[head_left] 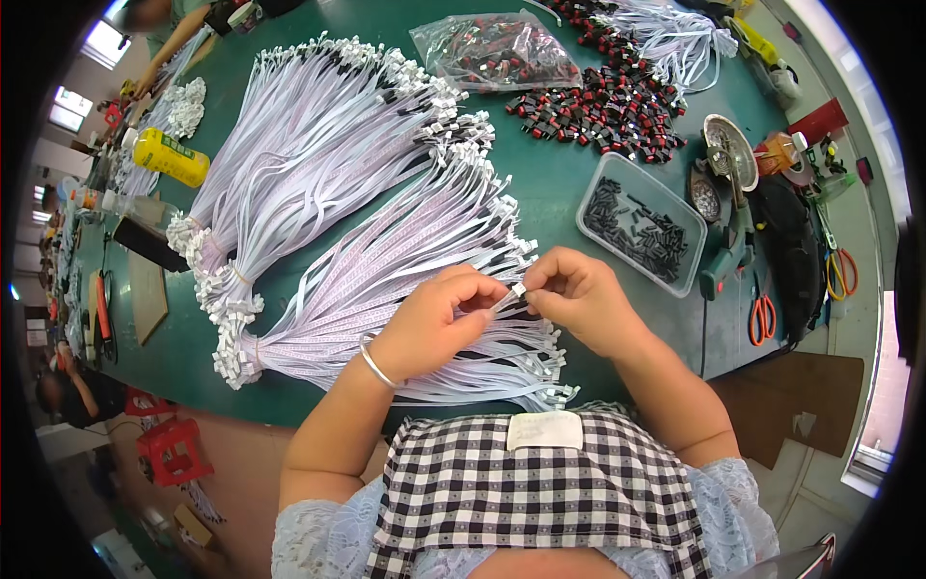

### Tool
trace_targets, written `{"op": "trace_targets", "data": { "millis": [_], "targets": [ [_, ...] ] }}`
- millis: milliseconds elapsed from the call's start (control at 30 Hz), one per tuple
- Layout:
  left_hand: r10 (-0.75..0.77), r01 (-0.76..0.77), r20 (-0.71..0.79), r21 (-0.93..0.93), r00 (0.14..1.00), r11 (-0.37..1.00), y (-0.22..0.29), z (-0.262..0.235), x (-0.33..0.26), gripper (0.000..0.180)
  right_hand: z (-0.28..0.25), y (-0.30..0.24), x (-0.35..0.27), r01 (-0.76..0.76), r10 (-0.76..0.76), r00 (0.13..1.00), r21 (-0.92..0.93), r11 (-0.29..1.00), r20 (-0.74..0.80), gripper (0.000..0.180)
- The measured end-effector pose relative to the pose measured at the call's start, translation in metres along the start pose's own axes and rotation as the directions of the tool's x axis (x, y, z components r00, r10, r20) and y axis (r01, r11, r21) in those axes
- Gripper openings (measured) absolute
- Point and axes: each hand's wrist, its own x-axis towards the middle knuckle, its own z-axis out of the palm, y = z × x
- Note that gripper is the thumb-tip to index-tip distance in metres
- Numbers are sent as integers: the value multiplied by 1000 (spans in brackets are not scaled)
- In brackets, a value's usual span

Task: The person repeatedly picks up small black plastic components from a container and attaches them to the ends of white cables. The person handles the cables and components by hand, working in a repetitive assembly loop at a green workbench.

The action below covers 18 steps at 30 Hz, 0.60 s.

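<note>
My left hand (434, 318) is closed in a pinch on a thin white ribbon cable, just behind its end. At that end sits a small white connector (519, 289), which the thumb and forefinger of my right hand (584, 299) pinch from the other side. Whether my right fingers also hold a smaller part is too small to tell. Beneath both hands fans a bundle of white ribbon cables (338, 338), gathered at its left end, with white connectors along the right ends. A larger bundle of similar cables (299, 154) lies beyond it.
To the right stands a clear tub (586, 227) of small black sleeves. Farther back lie a pile of red-and-black parts (617, 111) and a clear bag (492, 53) of them. A heat gun (728, 256) and orange-handled scissors (762, 318) rest right; a yellow bottle (169, 156) lies left.
</note>
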Motion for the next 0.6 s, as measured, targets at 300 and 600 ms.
{"op": "trace_targets", "data": {
  "millis": [300,600],
  "targets": [
    [-83,54,-123,-223,989,973,3,5,0,34,15,-13,4,197,-211,977,-246,949,-31,39],
    [14,-6,-113,74,994,997,16,13,2,19,1,-15,-16,263,-265,960,-612,746,90,23]
  ]
}}
